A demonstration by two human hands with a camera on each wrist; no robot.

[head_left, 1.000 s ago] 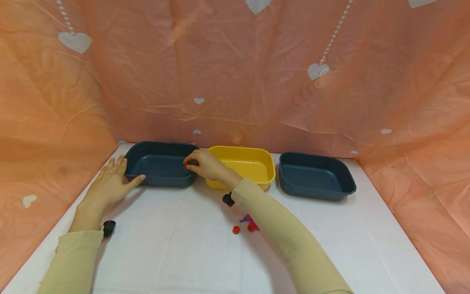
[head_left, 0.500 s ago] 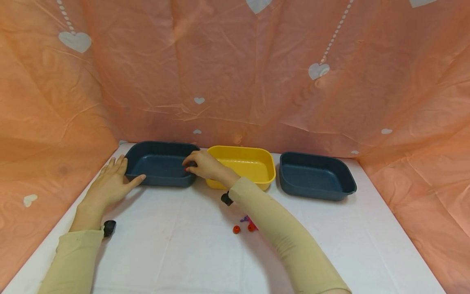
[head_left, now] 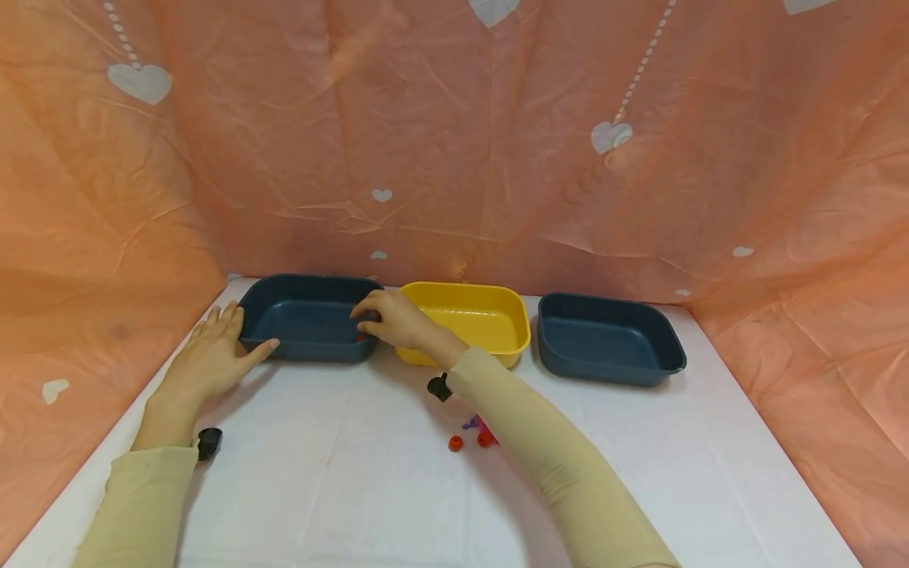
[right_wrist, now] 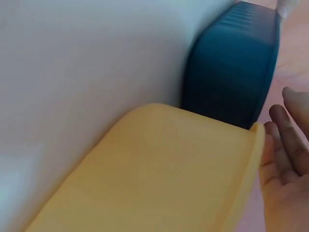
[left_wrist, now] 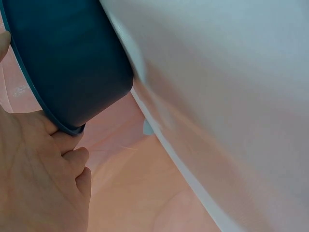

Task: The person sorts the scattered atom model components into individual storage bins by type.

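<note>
My left hand (head_left: 206, 359) rests at the left end of the left dark blue tray (head_left: 310, 352), fingers spread along the rim and thumb at its front edge. In the left wrist view its fingers touch the tray's corner. Over the right end of that tray is my right hand (head_left: 398, 317), thumb and fingers apart with nothing between them in the right wrist view. A small red bead (head_left: 360, 337) shows just below its thumb, inside the tray. Two more red beads lie on the white table, one alone (head_left: 456, 443) and one (head_left: 484, 438) beside pink and purple pieces.
A yellow tray (head_left: 490, 298) stands in the middle, partly behind my right forearm. Another dark blue tray (head_left: 611, 374) stands on the right. The purple piece (head_left: 472, 423) and pink piece (head_left: 494, 439) are partly hidden by my right sleeve. A peach curtain hangs behind.
My right hand has let go of the red bead, which has dropped from its fingertips into the left tray. My left hand stays at the tray's rim.
</note>
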